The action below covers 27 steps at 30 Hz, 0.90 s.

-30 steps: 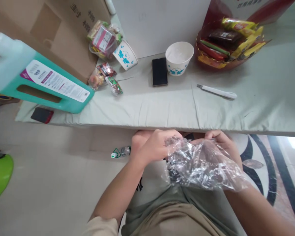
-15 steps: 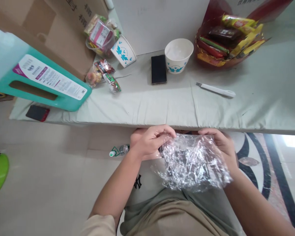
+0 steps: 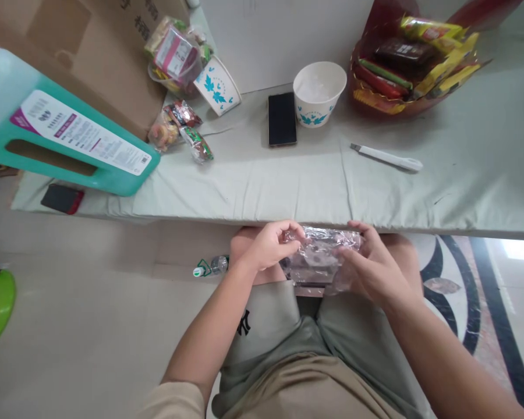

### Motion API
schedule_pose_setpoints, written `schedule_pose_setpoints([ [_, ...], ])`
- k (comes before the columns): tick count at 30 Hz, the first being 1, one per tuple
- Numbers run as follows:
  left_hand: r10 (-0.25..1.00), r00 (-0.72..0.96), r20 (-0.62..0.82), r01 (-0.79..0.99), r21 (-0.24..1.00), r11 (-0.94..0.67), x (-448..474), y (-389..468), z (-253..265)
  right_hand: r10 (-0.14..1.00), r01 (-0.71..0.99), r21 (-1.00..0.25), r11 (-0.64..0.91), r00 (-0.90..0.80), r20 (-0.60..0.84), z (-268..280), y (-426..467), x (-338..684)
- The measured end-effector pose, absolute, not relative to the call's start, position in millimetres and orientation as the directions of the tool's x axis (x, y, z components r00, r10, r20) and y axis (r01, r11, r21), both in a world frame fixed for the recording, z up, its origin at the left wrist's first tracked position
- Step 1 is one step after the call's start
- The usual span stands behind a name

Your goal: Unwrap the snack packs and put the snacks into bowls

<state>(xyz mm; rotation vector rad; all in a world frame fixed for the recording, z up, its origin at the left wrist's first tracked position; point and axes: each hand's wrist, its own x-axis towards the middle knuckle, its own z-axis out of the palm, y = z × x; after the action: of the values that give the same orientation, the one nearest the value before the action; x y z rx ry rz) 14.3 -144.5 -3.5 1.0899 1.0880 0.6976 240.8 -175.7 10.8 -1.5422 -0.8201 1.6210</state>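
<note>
Between my hands, over my lap and just in front of the table edge, hangs a crinkled sheet of clear plastic film (image 3: pixel 321 253). My left hand (image 3: pixel 276 247) pinches its left upper corner between thumb and fingers. My right hand (image 3: pixel 375 262) grips the right side, fingers at the top edge and thumb in front. The film is see-through, and the floor and the gap between my knees show through it. Whether it is a bag or a single sheet I cannot tell.
On the cloth-covered table (image 3: pixel 244 192) lie a black phone (image 3: pixel 282 120), a white cutter knife (image 3: pixel 386 157), a paper cup (image 3: pixel 318 96), a tipped paper cup (image 3: pixel 218 87), wrapped snacks (image 3: pixel 195 144) and a snack basket (image 3: pixel 375 105). A teal jug (image 3: pixel 131 157) stands left; a bottle (image 3: pixel 218 265) is below.
The film, spread low over my lap before, has been raised and gathered into a narrower strip near the table edge. My right hand has moved left, closer to my left hand.
</note>
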Motion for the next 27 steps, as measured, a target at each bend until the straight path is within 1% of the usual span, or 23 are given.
schedule_pose_setpoints([
  [2, 0.865, 0.331, -0.377, 0.032, 0.921, 0.389, 15.9, -145.4, -6.4, 0.768, -0.158, -0.752, -0.640, -0.163, -0.620, 8.3, -175.6, 238.4],
  [4, 0.876, 0.272, -0.399, -0.027, 0.906, 0.422, 15.4, -144.8, -7.6, 0.721, -0.177, -0.701, -0.691, -0.230, -0.653, 4.8, -176.4, 236.9],
  [6, 0.889, 0.186, -0.419, -0.117, 0.889, 0.443, 13.5, -143.6, -6.9, 0.737, -0.208, -0.707, -0.676, -0.195, -0.647, 1.0, -177.5, 235.7],
  [7, 0.880, 0.169, -0.443, -0.166, 0.868, 0.468, 12.4, -143.2, -6.1, 0.759, -0.225, -0.726, -0.650, -0.168, -0.629, -0.7, -178.0, 235.1],
  [9, 0.832, 0.233, -0.504, -0.215, 0.807, 0.550, 10.9, -143.5, -4.6, 0.808, -0.238, -0.773, -0.588, -0.135, -0.573, -2.8, -178.5, 233.6],
  [11, 0.766, 0.345, -0.542, -0.140, 0.777, 0.613, 10.8, -145.4, -4.8, 0.847, -0.237, -0.813, -0.531, -0.121, -0.518, -2.4, -178.3, 231.5],
  [12, 0.749, 0.373, -0.547, -0.076, 0.787, 0.613, 11.3, -146.7, -5.5, 0.856, -0.239, -0.822, -0.516, -0.119, -0.503, -1.4, -178.0, 230.4],
  [14, 0.767, 0.359, -0.532, 0.023, 0.826, 0.563, 12.3, -149.4, -7.1, 0.853, -0.239, -0.819, -0.522, -0.126, -0.507, 1.2, -177.5, 228.4],
  [16, 0.800, 0.331, -0.501, -0.010, 0.845, 0.534, 12.6, -151.5, -7.0, 0.814, -0.175, -0.795, -0.580, -0.169, -0.556, 3.2, -177.4, 227.1],
  [18, 0.785, 0.365, -0.500, -0.084, 0.822, 0.563, 12.2, -153.0, -4.4, 0.770, -0.081, -0.773, -0.630, -0.198, -0.606, 3.9, -178.1, 226.5],
  [19, 0.764, 0.397, -0.509, -0.089, 0.807, 0.584, 12.0, -153.7, -2.5, 0.768, -0.065, -0.772, -0.632, -0.187, -0.613, 3.8, -178.5, 226.4],
  [21, 0.728, 0.447, -0.520, -0.032, 0.804, 0.593, 12.1, -154.8, 1.5, 0.798, -0.096, -0.794, -0.600, -0.150, -0.584, 3.5, -179.4, 226.3],
  [23, 0.752, 0.432, -0.497, 0.002, 0.835, 0.550, 12.5, -155.4, 4.5, 0.816, -0.118, -0.810, -0.574, -0.167, -0.554, 3.4, -179.8, 225.9],
  [25, 0.792, 0.396, -0.465, -0.024, 0.856, 0.516, 12.4, -155.4, 6.0, 0.792, -0.071, -0.803, -0.591, -0.241, -0.562, 3.6, -179.5, 225.1],
  [27, 0.789, 0.395, -0.471, -0.020, 0.854, 0.520, 11.2, -155.0, 6.1, 0.772, -0.015, -0.797, -0.603, -0.263, -0.579, 3.9, -178.8, 224.0],
])
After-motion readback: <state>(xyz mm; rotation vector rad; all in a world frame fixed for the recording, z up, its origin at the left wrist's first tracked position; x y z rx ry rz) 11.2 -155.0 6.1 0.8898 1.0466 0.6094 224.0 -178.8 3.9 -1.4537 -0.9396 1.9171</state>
